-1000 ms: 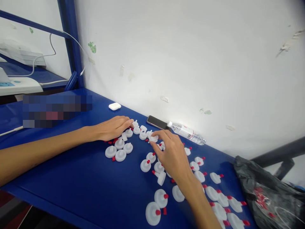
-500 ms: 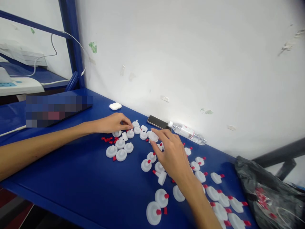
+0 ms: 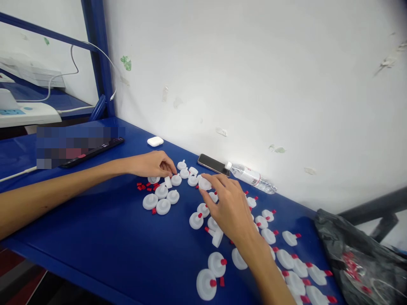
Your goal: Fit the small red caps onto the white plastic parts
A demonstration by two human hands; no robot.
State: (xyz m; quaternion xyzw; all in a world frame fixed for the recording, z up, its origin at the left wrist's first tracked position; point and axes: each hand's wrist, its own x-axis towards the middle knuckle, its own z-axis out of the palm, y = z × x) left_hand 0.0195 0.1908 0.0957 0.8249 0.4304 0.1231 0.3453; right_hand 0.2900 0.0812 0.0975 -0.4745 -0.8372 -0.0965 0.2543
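My left hand (image 3: 155, 164) reaches in from the left, its fingers curled and the tips together just above a white nozzle cap (image 3: 176, 180). Whatever they pinch is too small to make out. Farther right, my right hand (image 3: 227, 201) has thumb and index finger closed round the edge of another white nozzle cap (image 3: 204, 183). Several bare white nozzle caps (image 3: 163, 206) and small red tip covers (image 3: 149, 189) lie below my left hand. Around my right forearm are many white caps fitted with red tips (image 3: 206, 284), partly hidden by the arm.
Along the wall on the blue table (image 3: 104, 241) lie a white earbud case (image 3: 155, 141), a phone (image 3: 213, 163) and a plastic water bottle (image 3: 252, 178). A dark plastic bag (image 3: 359, 250) with red pieces sits at the right edge. A blurred-out dark device (image 3: 92, 154) rests at left.
The view has shifted slightly. Both hands stay at nearly the same places, the right still holding its nozzle cap; the left fingers have moved only a little.
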